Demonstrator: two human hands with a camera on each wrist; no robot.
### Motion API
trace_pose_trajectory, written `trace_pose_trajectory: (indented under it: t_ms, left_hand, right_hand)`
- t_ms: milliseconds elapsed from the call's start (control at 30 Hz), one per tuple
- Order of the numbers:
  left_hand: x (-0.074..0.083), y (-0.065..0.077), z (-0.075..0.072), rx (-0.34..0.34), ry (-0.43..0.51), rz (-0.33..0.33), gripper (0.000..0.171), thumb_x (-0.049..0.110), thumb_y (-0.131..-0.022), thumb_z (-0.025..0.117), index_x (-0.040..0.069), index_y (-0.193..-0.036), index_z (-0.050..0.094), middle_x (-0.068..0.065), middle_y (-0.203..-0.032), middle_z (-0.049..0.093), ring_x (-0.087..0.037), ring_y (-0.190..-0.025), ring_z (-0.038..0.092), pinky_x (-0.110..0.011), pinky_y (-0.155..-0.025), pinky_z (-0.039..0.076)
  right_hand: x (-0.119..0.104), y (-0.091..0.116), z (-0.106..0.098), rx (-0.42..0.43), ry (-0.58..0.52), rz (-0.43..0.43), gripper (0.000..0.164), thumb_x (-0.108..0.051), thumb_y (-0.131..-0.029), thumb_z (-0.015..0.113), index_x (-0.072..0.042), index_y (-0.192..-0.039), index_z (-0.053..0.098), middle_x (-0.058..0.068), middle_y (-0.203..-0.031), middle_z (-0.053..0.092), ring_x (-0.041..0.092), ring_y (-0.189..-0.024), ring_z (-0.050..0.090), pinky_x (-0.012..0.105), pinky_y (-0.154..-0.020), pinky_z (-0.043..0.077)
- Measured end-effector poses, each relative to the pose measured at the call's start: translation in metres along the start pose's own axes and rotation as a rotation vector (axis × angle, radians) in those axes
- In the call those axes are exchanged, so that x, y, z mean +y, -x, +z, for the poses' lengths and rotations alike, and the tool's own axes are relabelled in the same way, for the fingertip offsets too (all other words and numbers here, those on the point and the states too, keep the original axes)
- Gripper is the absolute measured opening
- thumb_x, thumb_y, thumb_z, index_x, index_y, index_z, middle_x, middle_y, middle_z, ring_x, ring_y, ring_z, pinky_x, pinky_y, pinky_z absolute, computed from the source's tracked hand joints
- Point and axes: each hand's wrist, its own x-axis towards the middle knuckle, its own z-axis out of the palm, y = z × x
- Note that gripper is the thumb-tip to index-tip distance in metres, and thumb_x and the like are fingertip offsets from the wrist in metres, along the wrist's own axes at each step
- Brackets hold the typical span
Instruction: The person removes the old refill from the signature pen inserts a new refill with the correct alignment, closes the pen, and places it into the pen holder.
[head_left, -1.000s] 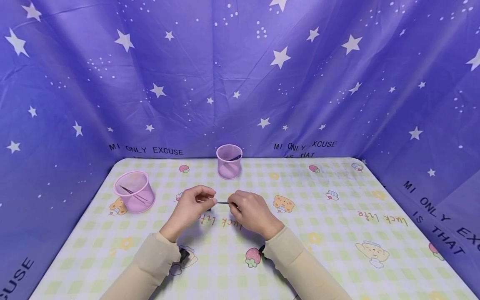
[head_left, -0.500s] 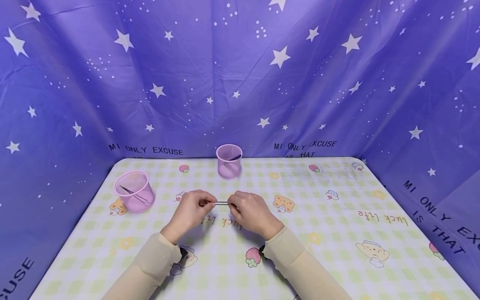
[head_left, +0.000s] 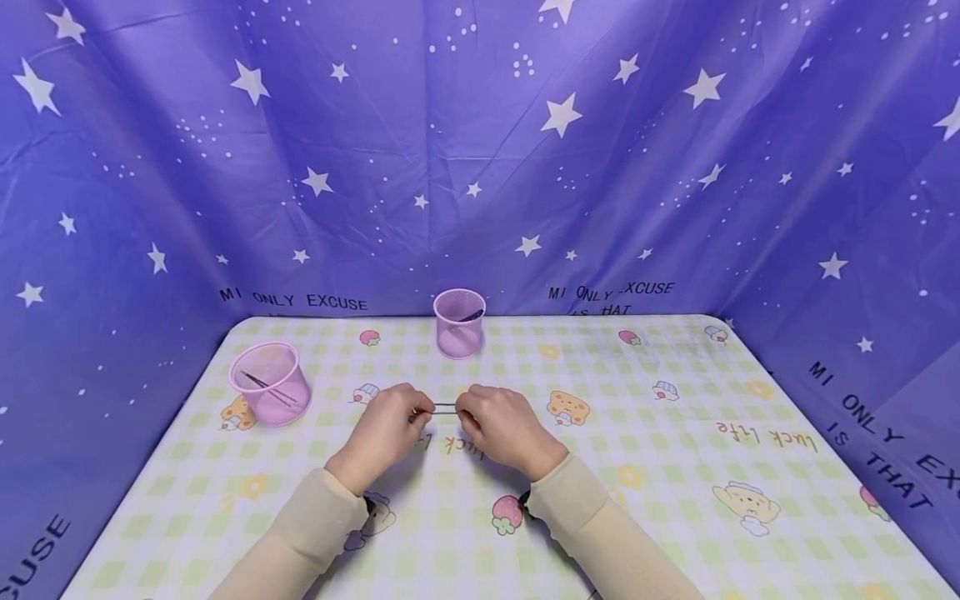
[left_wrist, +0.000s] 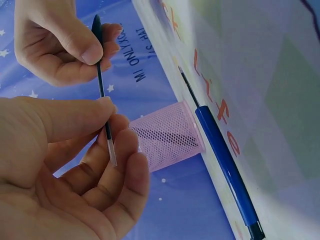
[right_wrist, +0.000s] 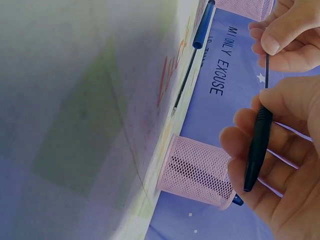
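My left hand (head_left: 378,429) pinches the clear-ended tail of a thin dark ink refill (left_wrist: 102,84) between thumb and forefinger. At its other end, my right hand (head_left: 506,421) grips a dark, tapered pen section (right_wrist: 258,145) between thumb and fingers. The refill runs straight from this section across the short gap between the hands. Beyond them on the tabletop, in both wrist views, lies a blue pen barrel (left_wrist: 225,167) with a thin metal-tipped refill (right_wrist: 184,82) sticking out of one end. In the head view the hands mostly hide that barrel.
At the back of the table stands a pink mesh pen cup (head_left: 459,337) with a dark blue pen inside. A second pink mesh cup (head_left: 288,400), at the left, holds thin dark sticks. A checked cloth (head_left: 645,533) covers the table, and a starry purple curtain (head_left: 480,150) surrounds it.
My left hand has turned over and dropped slightly, its fingers closing in at the refill's end. Two parallel thin lines now show between the hands instead of one. The right hand stays put.
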Motion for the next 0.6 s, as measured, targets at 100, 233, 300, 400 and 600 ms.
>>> trace_pose_trajectory:
  t_ms: [100,233,300,400,600]
  left_hand:
    - [0.0007,0.0004,0.0013,-0.006,-0.021,0.000,0.011,-0.002,-0.076,0.073,0.009,-0.079,0.073,0.002,-0.075,0.062,-0.012,-0.070,0.058,-0.031,-0.067,0.049]
    - [0.0017,0.0015,0.0023,-0.021,-0.045,-0.011,0.010,0.001,-0.076,0.074,0.011,-0.079,0.073,0.005,-0.075,0.061,-0.010,-0.069,0.056,-0.031,-0.065,0.048]
    - [0.0021,0.0020,0.0024,-0.026,-0.050,-0.016,0.010,0.001,-0.076,0.074,0.012,-0.079,0.073,0.007,-0.074,0.059,-0.010,-0.068,0.056,-0.031,-0.065,0.048]
    - [0.0023,0.0030,0.0029,-0.030,-0.055,-0.022,0.011,0.002,-0.076,0.074,0.012,-0.078,0.073,0.008,-0.073,0.058,-0.010,-0.068,0.056,-0.032,-0.064,0.047]
    - [0.0010,0.0038,0.0059,-0.030,-0.085,-0.006,0.012,0.002,-0.076,0.074,0.014,-0.078,0.073,0.008,-0.072,0.057,-0.009,-0.067,0.055,-0.030,-0.061,0.047]
  right_hand:
    - [-0.0001,0.0001,0.0003,-0.003,-0.005,-0.007,0.008,-0.010,-0.084,0.063,-0.018,-0.083,0.065,-0.009,-0.074,0.054,0.007,-0.064,0.051,0.028,-0.060,0.046]
    - [0.0002,0.0002,0.0019,-0.012,-0.005,-0.019,0.007,-0.011,-0.085,0.064,-0.017,-0.084,0.065,-0.008,-0.076,0.056,0.007,-0.066,0.053,0.029,-0.061,0.047]
    - [-0.0001,0.0002,0.0023,-0.017,-0.005,-0.023,0.007,-0.011,-0.085,0.064,-0.017,-0.084,0.065,-0.008,-0.077,0.056,0.007,-0.066,0.053,0.029,-0.061,0.048]
    - [-0.0008,0.0003,0.0023,-0.025,-0.005,-0.031,0.007,-0.011,-0.086,0.063,-0.017,-0.084,0.065,-0.008,-0.077,0.056,0.007,-0.066,0.053,0.028,-0.061,0.047]
    - [-0.0018,0.0008,0.0018,-0.032,0.002,-0.044,0.007,-0.012,-0.087,0.064,-0.018,-0.083,0.064,-0.008,-0.077,0.056,0.007,-0.065,0.052,0.028,-0.060,0.046]
